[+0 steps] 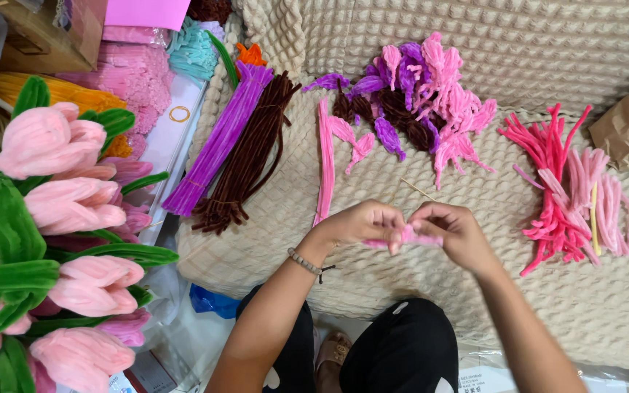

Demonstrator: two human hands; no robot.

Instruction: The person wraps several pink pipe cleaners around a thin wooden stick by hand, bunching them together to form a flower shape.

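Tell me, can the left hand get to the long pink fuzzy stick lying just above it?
Probably yes. The left hand lies right at the lower end of the long pink stick, with only bare cream blanket around. But both hands pinch a small pink piece, so it would need to let go.

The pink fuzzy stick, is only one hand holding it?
No, the left hand and the right hand both pinch the pink fuzzy stick.

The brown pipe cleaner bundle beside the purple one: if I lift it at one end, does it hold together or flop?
The brown pipe cleaner bundle would probably sag, since its long thin stems already curve on the textured blanket. It looks light for its size and fuzzy, so unlikely to slip. Its lower ends splay, so stems may slide loose.
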